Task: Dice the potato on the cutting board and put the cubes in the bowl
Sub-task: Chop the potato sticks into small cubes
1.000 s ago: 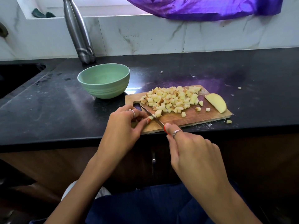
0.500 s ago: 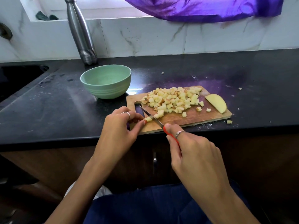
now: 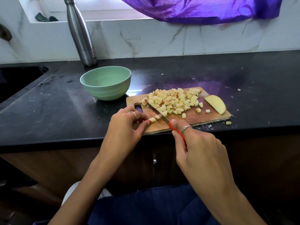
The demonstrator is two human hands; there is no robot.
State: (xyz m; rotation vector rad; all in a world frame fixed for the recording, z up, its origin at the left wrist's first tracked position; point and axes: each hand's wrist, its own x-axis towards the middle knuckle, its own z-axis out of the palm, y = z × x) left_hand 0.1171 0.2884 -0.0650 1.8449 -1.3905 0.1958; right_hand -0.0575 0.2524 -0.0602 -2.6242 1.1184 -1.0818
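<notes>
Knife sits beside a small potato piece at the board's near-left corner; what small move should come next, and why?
Probably press the knife down through the small piece that the left hand steadies; the right hand already has its grip on the red handle, and the bowl looks empty.

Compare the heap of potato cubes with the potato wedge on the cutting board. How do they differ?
The potato cubes are many small diced bits; the potato wedge is one large uncut piece. The cubes fill the board's middle; the wedge lies at its right end. Both are pale yellow and rest on the cutting board.

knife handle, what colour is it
Red-orange, on the knife handle gripped by the right hand; head view.
</notes>
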